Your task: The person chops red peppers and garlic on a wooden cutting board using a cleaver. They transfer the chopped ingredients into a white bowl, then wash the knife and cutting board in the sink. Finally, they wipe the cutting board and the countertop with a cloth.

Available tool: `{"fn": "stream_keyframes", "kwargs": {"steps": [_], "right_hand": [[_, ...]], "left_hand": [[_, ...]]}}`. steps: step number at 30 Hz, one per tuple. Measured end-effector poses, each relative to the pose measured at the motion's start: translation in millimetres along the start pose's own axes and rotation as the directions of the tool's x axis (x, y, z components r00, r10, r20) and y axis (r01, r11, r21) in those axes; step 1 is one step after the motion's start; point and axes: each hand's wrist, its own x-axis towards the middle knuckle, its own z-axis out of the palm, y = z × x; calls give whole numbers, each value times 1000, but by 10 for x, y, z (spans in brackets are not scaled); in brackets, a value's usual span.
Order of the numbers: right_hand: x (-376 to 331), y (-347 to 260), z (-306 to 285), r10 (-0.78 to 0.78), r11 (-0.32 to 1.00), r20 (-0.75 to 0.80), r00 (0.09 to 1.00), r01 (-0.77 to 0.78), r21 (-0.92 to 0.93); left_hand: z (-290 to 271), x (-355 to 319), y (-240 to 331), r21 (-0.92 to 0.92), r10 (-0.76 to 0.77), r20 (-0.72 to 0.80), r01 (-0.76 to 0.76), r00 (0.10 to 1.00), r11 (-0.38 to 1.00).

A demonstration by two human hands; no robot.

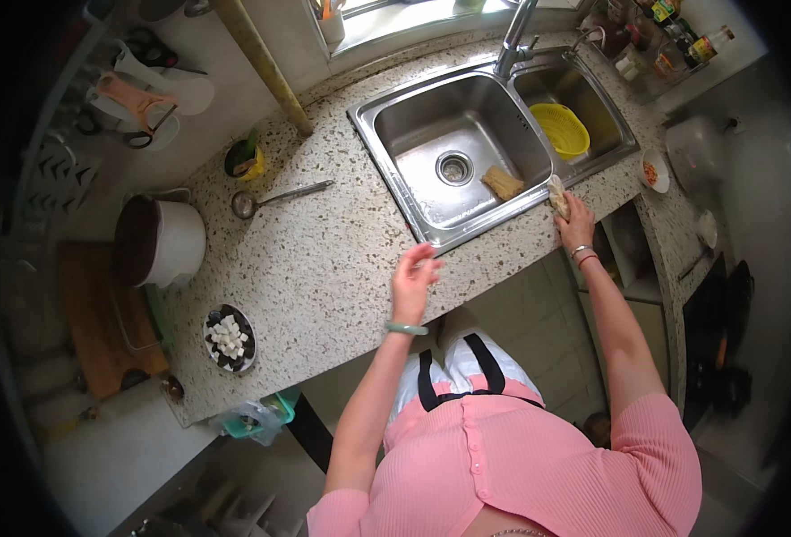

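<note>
My right hand (576, 221) is at the near rim of the steel sink (386, 183), its fingers closed on a crumpled whitish cloth (557, 196) that lies against the rim. My left hand (413, 279) hovers over the speckled counter (324, 268) by the sink's near left corner. Its fingers are loosely bent and apart, with nothing in them. In the larger basin lies a tan, rough-looking block (502, 183), perhaps a sponge, to the right of the drain (454, 167). A yellow plastic basket (560, 131) sits in the smaller basin.
Left on the counter are a plate of white cubes and dark pieces (228, 338), a ladle (279, 199), a yellow cup (244, 161) and a white pot (177, 237). The faucet (513, 45) rises behind the sink. A small white bowl (654, 171) stands at the right.
</note>
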Motion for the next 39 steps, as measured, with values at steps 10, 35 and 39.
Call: {"fn": "stream_keyframes", "kwargs": {"steps": [10,35,39], "right_hand": [[-806,-2007,-307,-444,506,264,856,-4,863],[624,-2477,665,-454,879,-24,891,452,152],[532,-3247,746,-676,649,26,736,578,494]], "left_hand": [[314,44,120,-459,-175,-5,153,985,875],[-1232,516,-194,981,437,-195,176,878,83],[-1567,796,5,900,502,-414,424,759,100]]}}
